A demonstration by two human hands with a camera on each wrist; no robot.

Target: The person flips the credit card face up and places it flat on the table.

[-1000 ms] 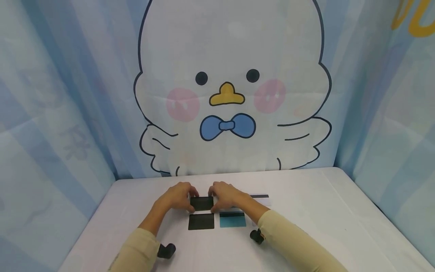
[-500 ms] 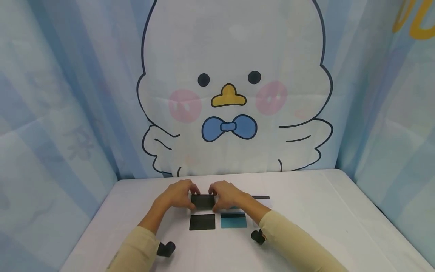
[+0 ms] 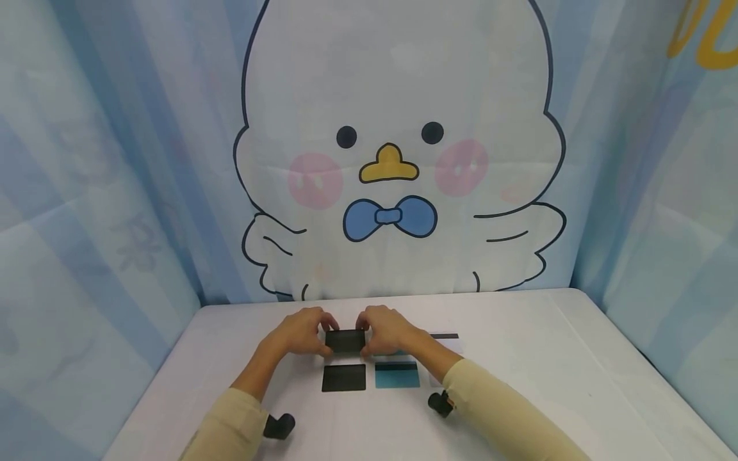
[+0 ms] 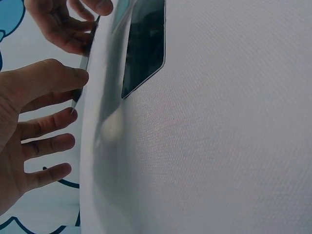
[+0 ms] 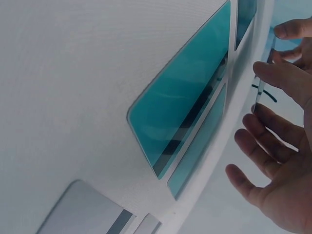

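We see both hands at work over the white table [image 3: 548, 371], with a black card [image 3: 346, 341] between them toward its far side. The left hand [image 3: 305, 331] pinches one short end of that card between thumb and index finger, its other fingers spread loosely apart, as we see in the left wrist view. The right hand [image 3: 386, 331] pinches the opposite end the same way, its remaining fingers half extended and off the card. In both wrist views we see the card nearly edge-on and raised clear of the tabletop. Nearer the person, we find a second black card [image 3: 344, 378] lying flat, and just beside it, to the right, a teal card [image 3: 397, 375] with a dark stripe along its far edge. Behind that one we make out another teal card [image 5: 200, 144], mostly hidden by the right hand in the head view. Further right lie a striped white card [image 3: 446, 342] at the back and, in front of it, a front white card [image 5: 85, 209] partly covered by the right sleeve [image 3: 496, 410]. Beyond the table we see a blue curtain [image 3: 115, 192] printed with a large chick [image 3: 389, 269] wearing a bow tie.
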